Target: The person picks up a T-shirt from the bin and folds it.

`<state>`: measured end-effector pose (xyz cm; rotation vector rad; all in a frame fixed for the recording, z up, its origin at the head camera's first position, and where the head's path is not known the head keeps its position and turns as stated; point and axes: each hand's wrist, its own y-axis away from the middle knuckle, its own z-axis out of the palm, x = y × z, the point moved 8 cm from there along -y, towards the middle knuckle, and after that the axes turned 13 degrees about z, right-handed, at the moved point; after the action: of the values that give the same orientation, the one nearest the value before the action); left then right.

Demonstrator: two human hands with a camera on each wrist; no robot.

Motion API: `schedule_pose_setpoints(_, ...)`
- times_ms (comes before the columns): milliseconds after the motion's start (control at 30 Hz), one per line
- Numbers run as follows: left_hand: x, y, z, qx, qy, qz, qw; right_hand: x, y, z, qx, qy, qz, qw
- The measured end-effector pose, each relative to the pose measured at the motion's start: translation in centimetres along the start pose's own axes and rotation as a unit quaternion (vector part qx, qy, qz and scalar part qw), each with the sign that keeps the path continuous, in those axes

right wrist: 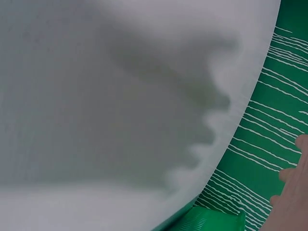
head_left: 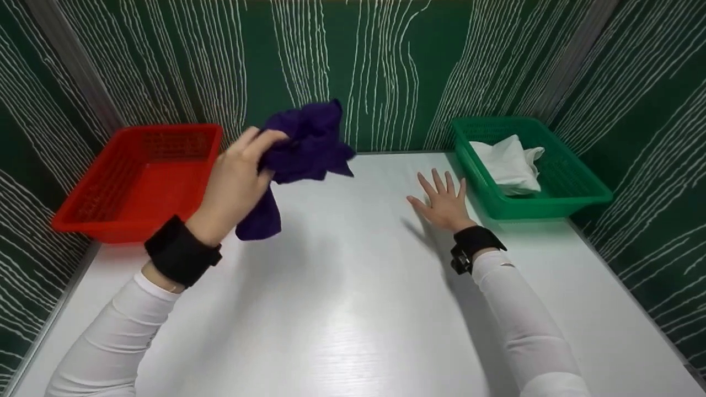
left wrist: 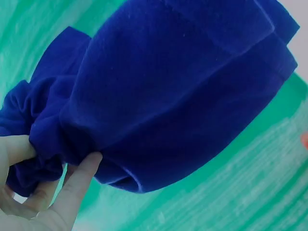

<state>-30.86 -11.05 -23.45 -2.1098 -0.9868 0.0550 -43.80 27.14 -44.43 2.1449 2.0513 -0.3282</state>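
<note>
A crumpled purple cloth (head_left: 309, 140) hangs in the air above the white table, gripped by my left hand (head_left: 237, 176) between thumb and fingers. In the left wrist view the cloth (left wrist: 178, 96) looks deep blue and fills much of the picture, bunched where the fingers pinch it. My right hand (head_left: 444, 204) is held over the table with its fingers spread, and it holds nothing. Beside it stands the green basket (head_left: 551, 207), in which a white cloth (head_left: 510, 165) lies. Only the edge of the right hand (right wrist: 288, 202) shows in the right wrist view.
On the left of the table (head_left: 331, 309) stands a red basket (head_left: 138, 226), its visible floor bare. Green walls (head_left: 369, 71) with wavy white lines enclose the table at the back and both sides.
</note>
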Motion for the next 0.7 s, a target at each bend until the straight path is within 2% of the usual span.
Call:
schedule_pose_setpoints(100,1.4,1.5,4.1,-0.06,0.013,0.027,0.9978,0.0,0.0,0.2,0.002,0.001,-0.003,1.0)
schedule_pose_setpoints(200,2.7,3.6,8.7,-0.121,0.015,0.059,0.9907,-0.1,-0.1,0.3,0.008,-0.001,-0.009,0.9999)
schedule_pose_setpoints(300,3.8,6.2,13.0,-0.183,0.005,0.093,0.9788,-0.3,0.0,0.5,0.008,-0.008,-0.017,0.9998)
schedule_pose_setpoints(400,4.9,8.8,16.2,-0.222,-0.003,0.135,0.9657,-0.7,0.2,0.9,0.002,-0.011,-0.023,0.9997)
schedule_pose_setpoints(467,5.5,10.2,17.7,-0.238,-0.012,0.167,0.9569,-0.9,0.2,1.2,-0.005,-0.01,-0.025,0.9996)
schedule_pose_setpoints(567,6.1,11.7,19.0,-0.251,-0.028,0.205,0.9457,-1.2,0.4,1.6,-0.014,-0.001,-0.026,0.9996)
schedule_pose_setpoints(633,5.9,12.2,19.4,-0.257,-0.032,0.207,0.9436,-1.5,0.5,1.9,-0.02,0.0,-0.028,0.9994)
schedule_pose_setpoints(700,5.3,12.4,19.4,-0.26,-0.026,0.192,0.9459,-1.9,0.7,2.1,-0.027,-0.002,-0.036,0.999)
